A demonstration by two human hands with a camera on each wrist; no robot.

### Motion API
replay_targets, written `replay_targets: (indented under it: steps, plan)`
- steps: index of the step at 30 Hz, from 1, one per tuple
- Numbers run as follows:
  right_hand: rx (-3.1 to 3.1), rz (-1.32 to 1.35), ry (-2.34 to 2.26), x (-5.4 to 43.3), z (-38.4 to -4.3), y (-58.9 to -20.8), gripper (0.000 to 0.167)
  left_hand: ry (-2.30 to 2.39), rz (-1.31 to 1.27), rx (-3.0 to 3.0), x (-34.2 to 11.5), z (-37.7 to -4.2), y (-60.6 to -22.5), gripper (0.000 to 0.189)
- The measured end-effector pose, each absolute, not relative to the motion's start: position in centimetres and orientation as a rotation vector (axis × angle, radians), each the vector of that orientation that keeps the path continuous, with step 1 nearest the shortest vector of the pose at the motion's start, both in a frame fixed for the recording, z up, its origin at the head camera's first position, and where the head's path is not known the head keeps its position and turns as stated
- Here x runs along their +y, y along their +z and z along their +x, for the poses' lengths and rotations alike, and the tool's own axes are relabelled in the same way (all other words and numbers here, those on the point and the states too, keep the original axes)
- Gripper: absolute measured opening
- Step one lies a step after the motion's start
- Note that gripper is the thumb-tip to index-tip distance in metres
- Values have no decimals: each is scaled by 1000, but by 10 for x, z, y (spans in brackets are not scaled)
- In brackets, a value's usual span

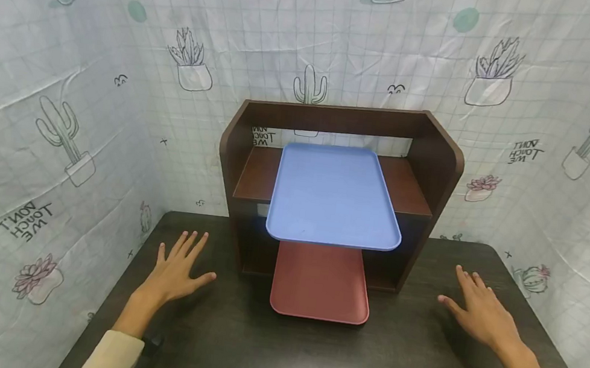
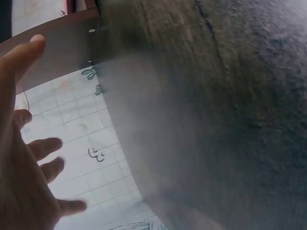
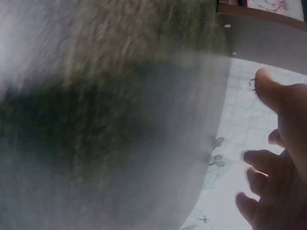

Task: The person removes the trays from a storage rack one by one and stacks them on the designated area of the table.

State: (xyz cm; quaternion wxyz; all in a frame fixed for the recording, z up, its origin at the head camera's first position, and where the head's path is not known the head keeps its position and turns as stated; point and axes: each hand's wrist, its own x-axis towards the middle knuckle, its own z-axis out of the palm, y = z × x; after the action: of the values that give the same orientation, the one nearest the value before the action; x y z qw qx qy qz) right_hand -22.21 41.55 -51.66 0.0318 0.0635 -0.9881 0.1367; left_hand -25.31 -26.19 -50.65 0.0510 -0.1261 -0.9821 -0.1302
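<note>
In the head view a dark brown wooden shelf (image 1: 330, 117) stands at the back of the table. A blue tray (image 1: 334, 194) lies on its upper board and juts out over the front. Below, a red tray (image 1: 320, 284) sticks out of the lower level; its back part is hidden under the blue one. To the left of the shelf, my left hand (image 1: 174, 273) is held palm down with fingers spread, holding nothing. On the other side my right hand (image 1: 485, 312) is likewise outstretched, thumb toward the shelf, with nothing in it.
The dark tabletop (image 1: 302, 361) runs out to both sides of the shelf. A white cloth (image 1: 269, 29) printed with cactus drawings hangs behind and along both sides. Each wrist carries a dark strap, partly under the cream sleeves (image 1: 111, 354).
</note>
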Motion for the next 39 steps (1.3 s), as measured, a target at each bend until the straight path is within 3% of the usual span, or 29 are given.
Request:
replay_targets:
  steps: [11, 21, 29, 39]
  plan:
    - [-2972, 112, 522, 387, -218, -493, 56, -356, -446, -2820, -253, -251, -488, 69]
    - [-2967, 66, 781, 364, -207, -482, 34, -513, -468, -2677, -244, -252, -472, 34]
    - [-2954, 19, 931, 346, -196, -483, 37, -646, -445, -2600, -236, -254, -464, 6]
    - [-2898, -12, 1121, 322, -187, -484, 38, -779, -414, -2532, -226, -253, -452, 3]
